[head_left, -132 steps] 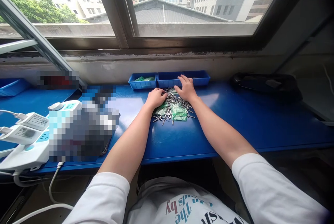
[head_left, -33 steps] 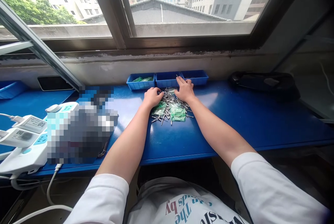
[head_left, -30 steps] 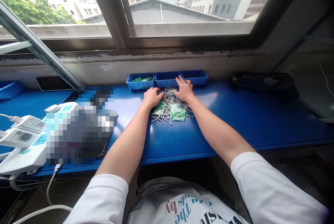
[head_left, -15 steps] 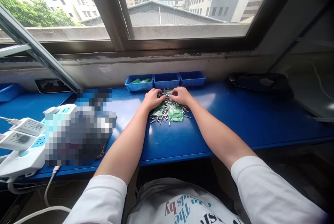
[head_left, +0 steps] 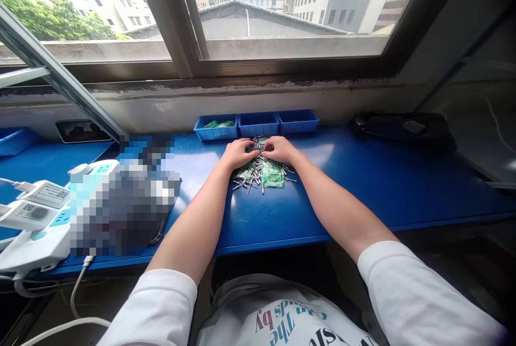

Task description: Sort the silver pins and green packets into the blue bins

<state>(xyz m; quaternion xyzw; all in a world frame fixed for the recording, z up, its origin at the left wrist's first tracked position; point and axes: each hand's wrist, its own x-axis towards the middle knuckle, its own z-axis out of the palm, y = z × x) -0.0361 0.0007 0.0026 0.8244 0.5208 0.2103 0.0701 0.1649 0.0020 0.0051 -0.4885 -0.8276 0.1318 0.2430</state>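
A pile of short, thin metal pins (head_left: 252, 178), looking like rivets, lies on the blue table with green-marked clear plastic packets (head_left: 273, 175) among it. My left hand (head_left: 238, 153) rests over the pile's left side, its fingers curled and its thumb pointing right. From the other side my right hand (head_left: 281, 150) reaches in, closed in a pinch-like curl. The two thumb tips nearly meet above the pins. Whatever is between the fingertips is too small to make out. Both hands hide part of the pile.
Behind the pile stand three joined blue bins; the left bin (head_left: 216, 132) holds green packets. A white power strip (head_left: 56, 233) with chargers and a blurred-out item (head_left: 124, 206) are on the left. A dark bag-like object (head_left: 403, 130) lies at the back right. Beyond is a window.
My left hand's thumb and my right hand's thumb have come closer together over the pins. The pile and packets look the same.
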